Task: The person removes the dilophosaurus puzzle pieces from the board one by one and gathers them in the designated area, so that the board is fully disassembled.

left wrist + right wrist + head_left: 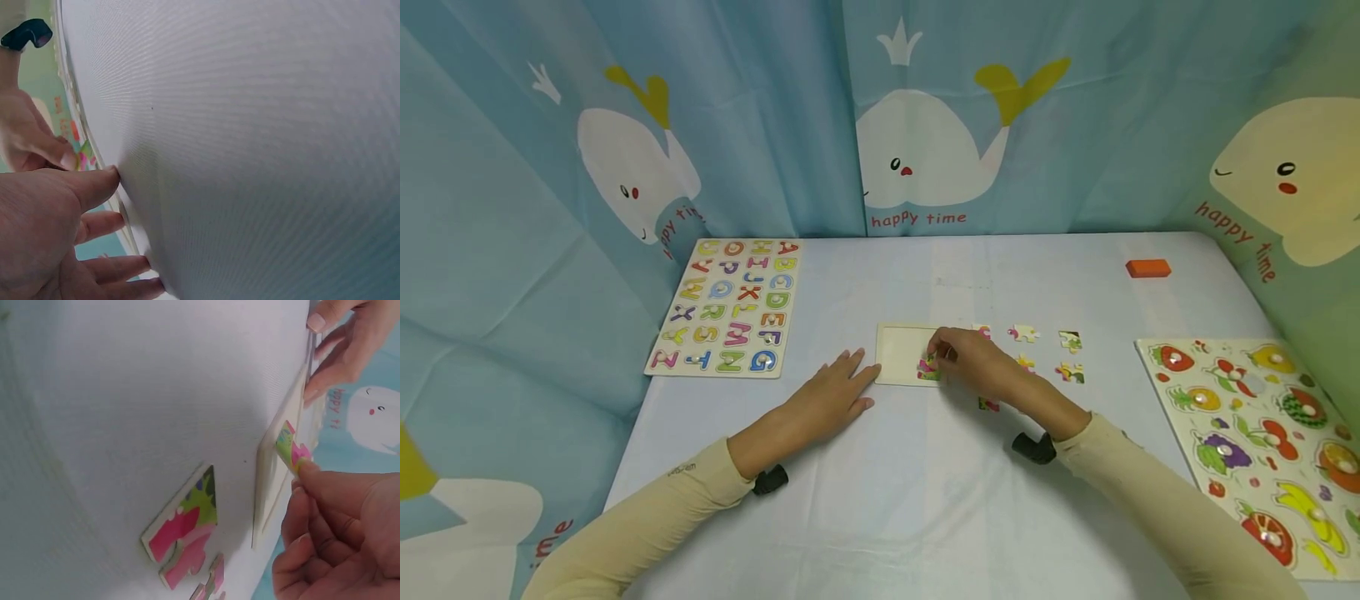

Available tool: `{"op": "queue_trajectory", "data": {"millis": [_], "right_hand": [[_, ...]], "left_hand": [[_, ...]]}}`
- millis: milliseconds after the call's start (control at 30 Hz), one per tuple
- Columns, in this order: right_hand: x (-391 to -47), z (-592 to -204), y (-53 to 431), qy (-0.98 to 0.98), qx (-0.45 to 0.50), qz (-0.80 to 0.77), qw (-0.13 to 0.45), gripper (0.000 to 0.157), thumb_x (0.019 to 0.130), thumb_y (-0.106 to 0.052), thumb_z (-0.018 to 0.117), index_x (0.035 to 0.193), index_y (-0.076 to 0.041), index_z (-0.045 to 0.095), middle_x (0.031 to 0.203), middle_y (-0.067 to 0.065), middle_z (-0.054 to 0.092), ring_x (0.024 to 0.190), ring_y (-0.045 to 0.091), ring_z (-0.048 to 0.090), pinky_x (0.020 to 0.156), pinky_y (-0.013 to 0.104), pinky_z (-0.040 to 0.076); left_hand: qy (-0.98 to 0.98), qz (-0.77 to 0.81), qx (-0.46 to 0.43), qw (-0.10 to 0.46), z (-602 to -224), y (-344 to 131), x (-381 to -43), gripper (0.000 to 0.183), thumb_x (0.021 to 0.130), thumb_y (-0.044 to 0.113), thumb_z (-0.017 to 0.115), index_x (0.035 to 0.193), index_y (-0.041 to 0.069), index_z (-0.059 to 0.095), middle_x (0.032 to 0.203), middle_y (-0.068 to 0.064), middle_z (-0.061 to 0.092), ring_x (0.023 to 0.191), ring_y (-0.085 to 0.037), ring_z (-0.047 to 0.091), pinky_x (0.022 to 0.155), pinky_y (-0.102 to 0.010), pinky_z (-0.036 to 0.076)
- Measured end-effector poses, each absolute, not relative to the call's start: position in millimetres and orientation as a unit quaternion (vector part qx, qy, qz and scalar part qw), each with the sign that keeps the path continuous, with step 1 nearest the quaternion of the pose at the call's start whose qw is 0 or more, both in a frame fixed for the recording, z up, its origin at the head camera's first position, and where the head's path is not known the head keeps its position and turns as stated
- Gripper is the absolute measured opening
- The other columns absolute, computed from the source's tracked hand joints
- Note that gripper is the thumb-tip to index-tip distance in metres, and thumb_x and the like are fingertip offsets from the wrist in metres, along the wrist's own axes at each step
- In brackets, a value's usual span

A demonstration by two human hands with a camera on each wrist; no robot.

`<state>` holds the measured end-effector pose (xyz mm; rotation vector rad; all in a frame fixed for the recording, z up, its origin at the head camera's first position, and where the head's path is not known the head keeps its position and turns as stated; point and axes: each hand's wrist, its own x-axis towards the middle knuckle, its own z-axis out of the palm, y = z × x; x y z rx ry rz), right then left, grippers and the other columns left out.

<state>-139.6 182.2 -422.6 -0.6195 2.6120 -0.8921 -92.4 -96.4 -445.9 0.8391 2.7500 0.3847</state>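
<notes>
My right hand [976, 360] pinches a pink and green jigsaw piece [289, 445] between thumb and fingertips. It holds the piece over the right part of a shallow wooden puzzle tray [897, 353], where the piece looks tilted in the right wrist view. My left hand [822, 397] lies flat with fingers spread, its fingertips right at the tray's left edge. Several loose jigsaw pieces [1070, 372] lie to the right of the tray, some partly hidden by the right hand and forearm. Close to the right wrist camera lie pink and green loose pieces [181, 528].
An alphabet puzzle board [722, 310] lies at the back left of the white table [880, 500]. At the right lies a fruit puzzle board [1251, 433], with an orange block [1147, 268] behind it. A blue whale-print curtain [775, 108] hangs along the table's back and sides.
</notes>
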Motion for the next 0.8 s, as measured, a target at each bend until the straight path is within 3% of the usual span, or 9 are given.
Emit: {"op": "queue_trajectory", "data": {"millis": [267,467,633,800], "right_hand": [[-134,-403,204,0.902,-0.237,-0.339,0.126,0.006,0.104,-0.005,0.065,0.107,-0.009,0.066,0.099,0.002,0.070,0.091,0.021,0.065,0.078,0.035,0.054],[-125,-381,242,0.899,-0.217,-0.355,0.136,0.005,0.105,-0.006,0.064,0.109,-0.010,0.066,0.099,0.010,0.070,0.086,0.030,0.067,0.069,0.030,0.055],[-114,-373,283,0.912,-0.214,-0.326,0.124,0.006,0.103,-0.007,0.068,0.105,-0.012,0.067,0.099,0.002,0.069,0.092,0.017,0.062,0.076,0.026,0.054],[-102,-376,326,0.918,-0.200,-0.308,0.151,0.008,0.102,-0.007,0.069,0.105,-0.014,0.067,0.097,-0.002,0.067,0.090,0.010,0.060,0.076,0.024,0.052]], "left_hand": [[0.941,0.135,0.286,0.121,-444,-96,-91,0.055,0.110,0.033,0.057,0.159,0.010,0.047,0.168,-0.023,0.035,0.155,-0.045,0.034,0.118,-0.064,0.038],[0.941,0.130,0.287,0.121,-445,-95,-91,0.054,0.111,0.033,0.057,0.159,0.010,0.047,0.168,-0.024,0.034,0.155,-0.045,0.034,0.118,-0.064,0.038],[0.942,0.122,0.290,0.120,-445,-95,-91,0.055,0.111,0.033,0.056,0.159,0.010,0.046,0.168,-0.024,0.034,0.155,-0.045,0.034,0.118,-0.063,0.038],[0.942,0.119,0.288,0.124,-443,-96,-91,0.055,0.111,0.034,0.055,0.160,0.009,0.045,0.168,-0.024,0.034,0.155,-0.045,0.034,0.119,-0.063,0.038]]}}
